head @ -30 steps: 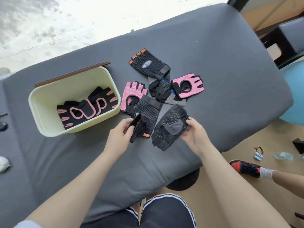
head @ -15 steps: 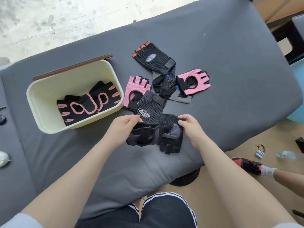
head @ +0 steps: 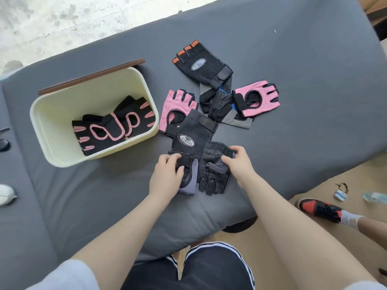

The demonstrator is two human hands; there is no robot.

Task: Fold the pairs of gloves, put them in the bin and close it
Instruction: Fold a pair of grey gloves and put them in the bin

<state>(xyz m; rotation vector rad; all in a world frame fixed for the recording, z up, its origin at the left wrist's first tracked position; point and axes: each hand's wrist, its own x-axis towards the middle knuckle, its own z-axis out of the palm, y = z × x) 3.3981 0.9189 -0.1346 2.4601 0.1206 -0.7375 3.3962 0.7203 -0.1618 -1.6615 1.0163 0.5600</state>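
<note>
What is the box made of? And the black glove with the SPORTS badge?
The bin looks like smooth cream plastic: its walls are even and faintly shiny, with rounded corners. The SPORTS glove seems to be black mesh fabric, since tiny holes cover its back, and the oval badge looks rubbery or stitched on; I cannot tell which.

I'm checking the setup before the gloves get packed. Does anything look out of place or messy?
Nothing is damaged or spilled. The loose gloves lie in an overlapping heap, with the pink glove resting on a black and grey glove. The bin's brown lid stands behind the cream bin, still off.
</note>
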